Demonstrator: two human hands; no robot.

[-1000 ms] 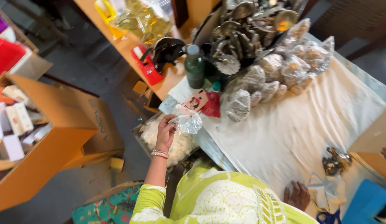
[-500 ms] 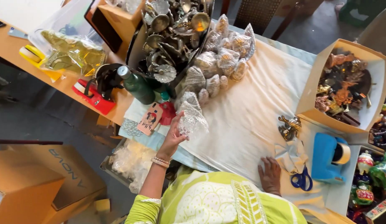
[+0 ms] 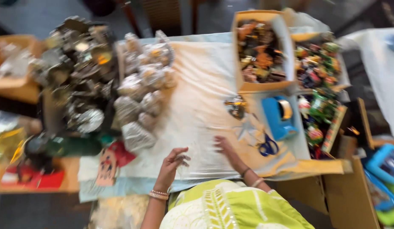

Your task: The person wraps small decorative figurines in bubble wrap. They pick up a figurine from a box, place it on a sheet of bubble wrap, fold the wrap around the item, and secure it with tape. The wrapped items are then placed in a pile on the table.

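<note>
My left hand hovers over the near edge of the white cloth, fingers bent and apart, with nothing in it. A clear-wrapped packet lies just to its left, at the near end of a pile of similar wrapped packets. My right hand rests flat on the cloth, fingers spread. Blue scissors and a small metal piece lie to its right. The picture is blurred by motion.
A heap of metal items fills the left of the table. A cardboard box of small colourful pieces stands at the back right, with a blue tape dispenser before it. A green bottle and a printed tag lie at the near left.
My left hand has let go of the wrapped packet, which now lies with the pile, and has drawn back toward me. My right hand slid left on the cloth. The view swung right.
</note>
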